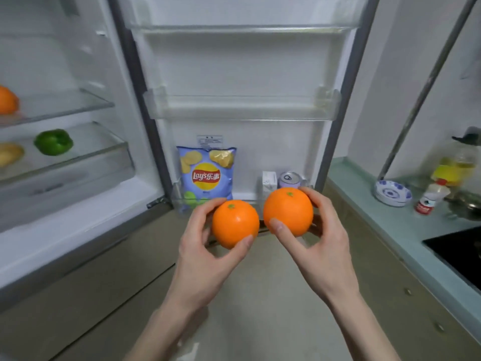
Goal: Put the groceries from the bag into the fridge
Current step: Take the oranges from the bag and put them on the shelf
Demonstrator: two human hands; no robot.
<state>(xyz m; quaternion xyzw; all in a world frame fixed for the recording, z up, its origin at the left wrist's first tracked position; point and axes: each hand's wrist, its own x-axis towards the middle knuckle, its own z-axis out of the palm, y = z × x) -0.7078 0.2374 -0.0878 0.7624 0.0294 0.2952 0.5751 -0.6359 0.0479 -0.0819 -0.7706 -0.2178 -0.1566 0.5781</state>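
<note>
My left hand [200, 246] grips an orange [235, 223], and my right hand [322, 246] grips a second, slightly higher orange [289, 211]. Both hang in front of the open fridge door [244, 74]. Its bottom door bin holds a blue Lay's chip bag [207, 174], a small white carton [269, 182] and a can [290, 179]. In the fridge [65, 61] on the left, another orange [7, 100] lies on a glass shelf. A green pepper [53, 142] and a yellowish item [10, 153] lie on the shelf below. No bag is in view.
A pale green counter [390, 222] runs along the right with a blue-and-white bowl [393, 195], a small red-capped bottle [430, 198], an oil bottle [454, 165] and a black cooktop [458, 251]. The upper door bins [242, 108] hold nothing. Beige floor lies below.
</note>
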